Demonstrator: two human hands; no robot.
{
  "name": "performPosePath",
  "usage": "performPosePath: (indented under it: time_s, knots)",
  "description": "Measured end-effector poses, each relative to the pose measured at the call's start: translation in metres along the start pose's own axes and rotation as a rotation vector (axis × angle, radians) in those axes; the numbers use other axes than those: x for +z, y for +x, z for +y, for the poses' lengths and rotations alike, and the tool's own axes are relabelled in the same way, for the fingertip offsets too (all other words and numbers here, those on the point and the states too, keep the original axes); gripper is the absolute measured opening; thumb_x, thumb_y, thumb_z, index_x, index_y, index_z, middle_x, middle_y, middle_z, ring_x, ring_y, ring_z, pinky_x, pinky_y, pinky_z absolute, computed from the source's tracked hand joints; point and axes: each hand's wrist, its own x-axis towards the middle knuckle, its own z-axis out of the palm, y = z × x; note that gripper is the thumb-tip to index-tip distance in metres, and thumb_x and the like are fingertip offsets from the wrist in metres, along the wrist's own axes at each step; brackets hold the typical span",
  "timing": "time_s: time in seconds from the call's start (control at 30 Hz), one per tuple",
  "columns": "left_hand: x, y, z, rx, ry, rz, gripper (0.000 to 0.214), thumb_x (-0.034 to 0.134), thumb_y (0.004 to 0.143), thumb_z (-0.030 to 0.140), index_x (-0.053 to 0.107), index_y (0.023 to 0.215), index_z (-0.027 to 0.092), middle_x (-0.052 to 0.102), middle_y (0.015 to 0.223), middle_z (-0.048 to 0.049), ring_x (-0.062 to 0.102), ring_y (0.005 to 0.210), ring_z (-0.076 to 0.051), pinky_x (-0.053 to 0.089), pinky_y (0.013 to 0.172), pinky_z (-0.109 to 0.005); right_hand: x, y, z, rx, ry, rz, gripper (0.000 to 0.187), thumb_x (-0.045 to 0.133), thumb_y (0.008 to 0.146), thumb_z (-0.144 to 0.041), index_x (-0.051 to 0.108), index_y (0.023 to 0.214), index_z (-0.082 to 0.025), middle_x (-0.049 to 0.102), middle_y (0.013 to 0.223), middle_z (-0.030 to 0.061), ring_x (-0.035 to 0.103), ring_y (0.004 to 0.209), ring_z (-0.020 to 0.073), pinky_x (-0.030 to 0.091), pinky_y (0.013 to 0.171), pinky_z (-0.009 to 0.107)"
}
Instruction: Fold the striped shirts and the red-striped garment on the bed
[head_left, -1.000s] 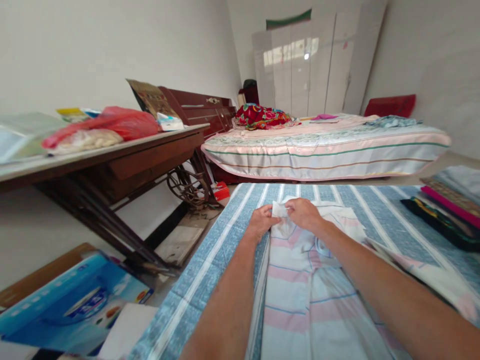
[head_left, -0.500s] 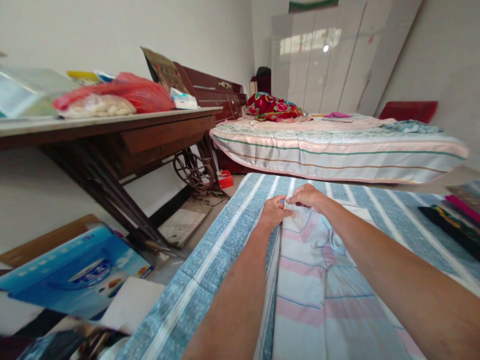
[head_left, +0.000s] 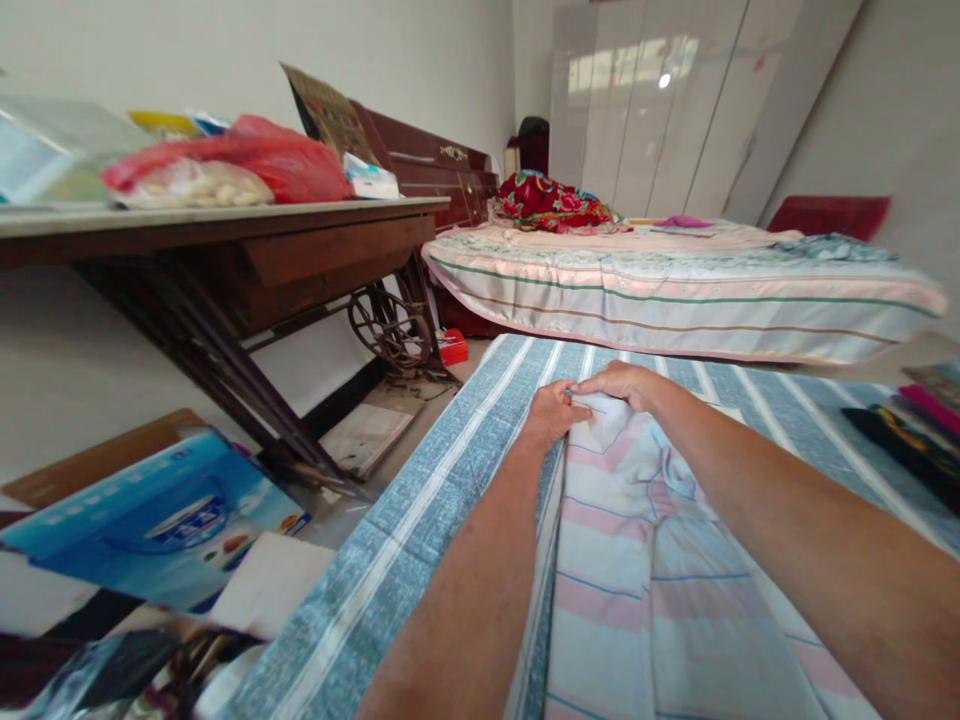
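A white garment-like cloth [head_left: 607, 560] with pink bands and thin blue lines lies lengthwise over a blue-and-white striped bedspread [head_left: 420, 500]; its exact kind is unclear. My left hand [head_left: 553, 408] pinches the far left corner of this striped cloth between thumb and fingers. Close beside it, my right hand [head_left: 619, 384] grips the same far edge, its fingertips nearly touching the left ones. Creases run through the cloth below my right wrist, and my right forearm covers part of its right side.
An old treadle sewing-machine table [head_left: 322, 250] bearing a red plastic bag [head_left: 292, 165] stands at left. Blue carton [head_left: 172, 530] sits below it. Beyond is a larger bed [head_left: 675, 300] with a red floral quilt [head_left: 551, 200]. Folded clothes [head_left: 911, 440] lie at right.
My view has tilted down and shifted slightly. Both hands keep their hold on the far edge of the cloth, with the right fingers drawn a little closer over the corner.
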Motion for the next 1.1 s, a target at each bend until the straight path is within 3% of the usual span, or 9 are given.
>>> performPosePath:
  time_s: [0.13, 0.3, 0.57, 0.87, 1.1]
  knots:
    - [0.000, 0.001, -0.001, -0.015, -0.031, -0.018, 0.051, 0.074, 0.053, 0.007, 0.063, 0.102, 0.011, 0.046, 0.051, 0.0094, 0.043, 0.046, -0.005, 0.032, 0.046, -0.017, 0.000, 0.000, 0.000, -0.010, 0.060, 0.003, 0.020, 0.076, 0.062, -0.020, 0.063, 0.073, -0.009, 0.062, 0.055, 0.0038, 0.058, 0.049, 0.0163, 0.048, 0.048, 0.029]
    - [-0.003, -0.004, 0.008, -0.062, -0.113, -0.118, 0.048, 0.080, 0.052, 0.014, 0.064, 0.097, 0.011, 0.058, 0.059, 0.0037, 0.053, 0.052, -0.009, 0.041, 0.053, -0.020, 0.000, 0.000, 0.004, -0.022, 0.166, -0.044, 0.012, 0.070, 0.069, -0.016, 0.065, 0.077, -0.010, 0.065, 0.060, 0.0038, 0.059, 0.051, 0.0158, 0.051, 0.053, 0.030]
    - [-0.005, -0.005, 0.013, -0.102, -0.134, -0.179, 0.055, 0.084, 0.047, 0.018, 0.063, 0.097, 0.011, 0.060, 0.060, 0.0036, 0.055, 0.055, -0.010, 0.044, 0.055, -0.022, 0.002, 0.001, 0.010, 0.024, 0.324, -0.156, 0.008, 0.062, 0.078, -0.018, 0.063, 0.081, -0.011, 0.064, 0.055, 0.0025, 0.059, 0.049, 0.0155, 0.052, 0.055, 0.030]
    - [-0.008, -0.005, 0.018, -0.206, -0.020, -0.165, 0.058, 0.084, 0.049, 0.023, 0.060, 0.101, 0.014, 0.054, 0.057, 0.0065, 0.053, 0.052, -0.010, 0.041, 0.048, -0.020, 0.003, 0.001, 0.013, 0.086, 0.476, -0.294, 0.012, 0.052, 0.085, -0.018, 0.062, 0.080, -0.012, 0.065, 0.057, 0.0045, 0.060, 0.051, 0.0167, 0.052, 0.056, 0.031]
    - [-0.009, -0.010, 0.030, -0.332, -0.027, -0.119, 0.055, 0.081, 0.056, 0.023, 0.058, 0.105, 0.015, 0.064, 0.068, 0.0008, 0.060, 0.061, -0.014, 0.048, 0.054, -0.024, 0.005, 0.004, 0.017, 0.113, 0.552, -0.321, 0.015, 0.049, 0.086, -0.021, 0.061, 0.085, -0.012, 0.062, 0.053, 0.0035, 0.060, 0.049, 0.0185, 0.053, 0.057, 0.035]
